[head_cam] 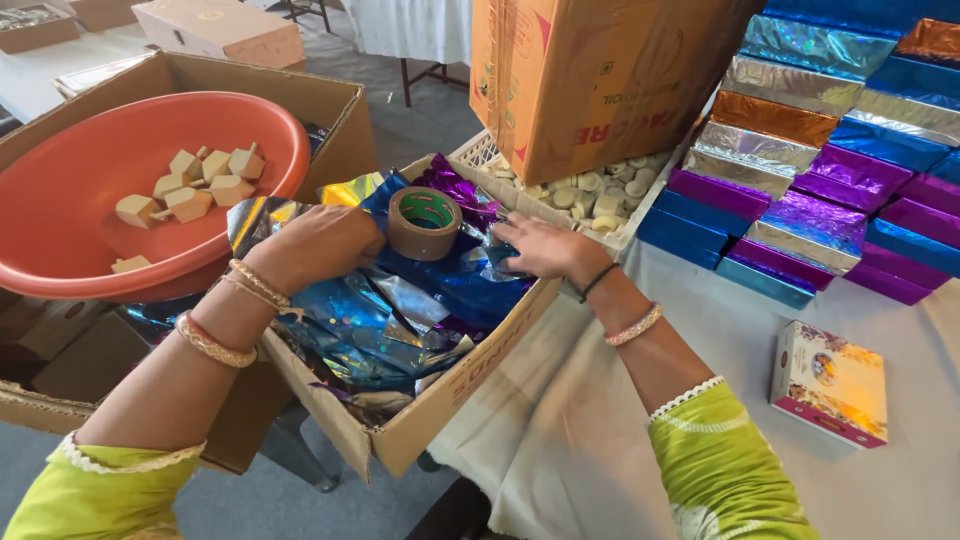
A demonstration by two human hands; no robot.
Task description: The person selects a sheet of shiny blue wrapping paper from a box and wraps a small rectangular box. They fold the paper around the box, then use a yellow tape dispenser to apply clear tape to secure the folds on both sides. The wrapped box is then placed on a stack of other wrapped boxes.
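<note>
Both hands reached into the carton (440, 395) of foil sheets (400, 305). The left hand (320, 245) lay curled on the foil at 9 o'clock of the tape roll (424, 222). The right hand (545, 247), at 3 o'clock, pinched blue foil.

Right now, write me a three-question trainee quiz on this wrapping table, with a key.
1. True or false: the brown roll of packing tape lies in the round orange plastic basin.
2. What do both hands reach into? A) the open cardboard box of shiny foil sheets B) the white plastic crate of pale round discs C) the orange basin
3. Fill in: the small printed carton lies on the white tablecloth beside the ____ forearm.

Key
1. False: it sits on the foil sheets between the left hand and right hand.
2. A
3. right
</note>
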